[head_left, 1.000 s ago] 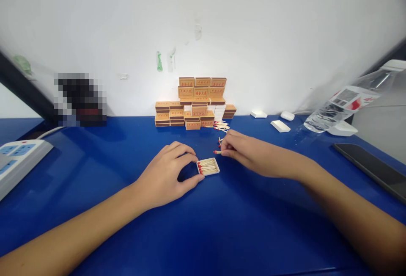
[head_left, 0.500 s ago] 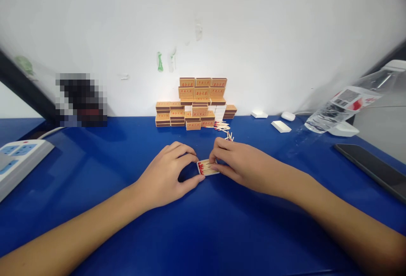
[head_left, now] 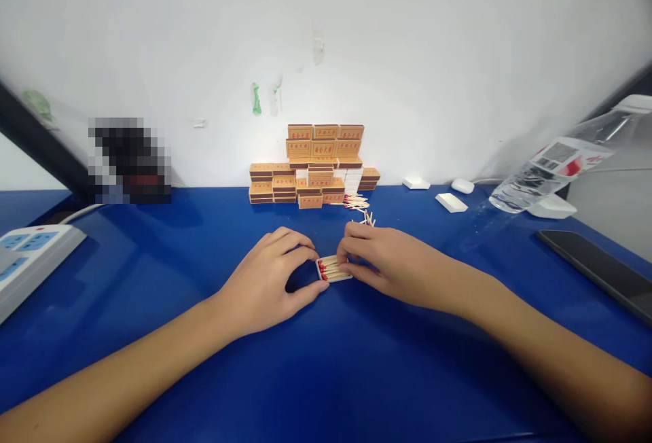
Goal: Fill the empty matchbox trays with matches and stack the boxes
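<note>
A small white matchbox tray (head_left: pixel 333 277) lies on the blue table, filled with red-tipped matches (head_left: pixel 329 270) whose heads point left. My left hand (head_left: pixel 275 280) rests at the tray's left end, thumb and index finger on its two left corners. Over the tray's right end is my right hand (head_left: pixel 377 259), its fingertips bent down close together on the matches; whether a match is pinched between them is hidden. Just beyond my right hand lie loose matches (head_left: pixel 369 217), and a further pile (head_left: pixel 355 202) sits by the stacked matchboxes (head_left: pixel 324 149).
Against the wall, more matchboxes (head_left: pixel 261 189) stand at the stack's left. White trays (head_left: pixel 451 203) and a white case (head_left: pixel 462 187) lie back right, near a tilted plastic bottle (head_left: pixel 553 164) and a phone (head_left: pixel 601 266). A power strip (head_left: pixel 38 253) is at the left.
My right hand has shifted very slightly, and the matches' heads in the tray show a little differently. My left hand has stayed in place.
</note>
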The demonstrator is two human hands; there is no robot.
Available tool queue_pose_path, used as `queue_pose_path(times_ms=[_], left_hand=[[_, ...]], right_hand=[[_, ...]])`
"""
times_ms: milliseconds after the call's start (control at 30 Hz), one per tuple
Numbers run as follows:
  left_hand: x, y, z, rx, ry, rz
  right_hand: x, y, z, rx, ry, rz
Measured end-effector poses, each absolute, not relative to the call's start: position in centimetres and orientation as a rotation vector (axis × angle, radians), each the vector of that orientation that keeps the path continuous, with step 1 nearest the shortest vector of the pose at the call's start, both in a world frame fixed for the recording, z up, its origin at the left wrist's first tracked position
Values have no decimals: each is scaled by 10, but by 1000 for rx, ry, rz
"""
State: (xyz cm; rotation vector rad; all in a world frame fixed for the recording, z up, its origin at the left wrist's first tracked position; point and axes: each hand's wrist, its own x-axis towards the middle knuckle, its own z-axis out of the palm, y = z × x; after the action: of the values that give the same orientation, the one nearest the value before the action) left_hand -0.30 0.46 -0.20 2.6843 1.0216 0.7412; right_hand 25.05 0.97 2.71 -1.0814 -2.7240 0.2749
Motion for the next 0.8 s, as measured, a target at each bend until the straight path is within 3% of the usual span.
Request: queue_pose_path(times_ms=[467, 700, 800], left_hand=[[-4, 5, -3, 2691, 1003, 750], [-3, 5, -3, 2689, 982, 774], [-3, 5, -2, 2688, 981, 767]], right_hand=[[249, 11, 22, -1064, -2688, 202], [298, 54, 20, -1353, -2471, -89], [322, 74, 13, -1311, -2515, -35]])
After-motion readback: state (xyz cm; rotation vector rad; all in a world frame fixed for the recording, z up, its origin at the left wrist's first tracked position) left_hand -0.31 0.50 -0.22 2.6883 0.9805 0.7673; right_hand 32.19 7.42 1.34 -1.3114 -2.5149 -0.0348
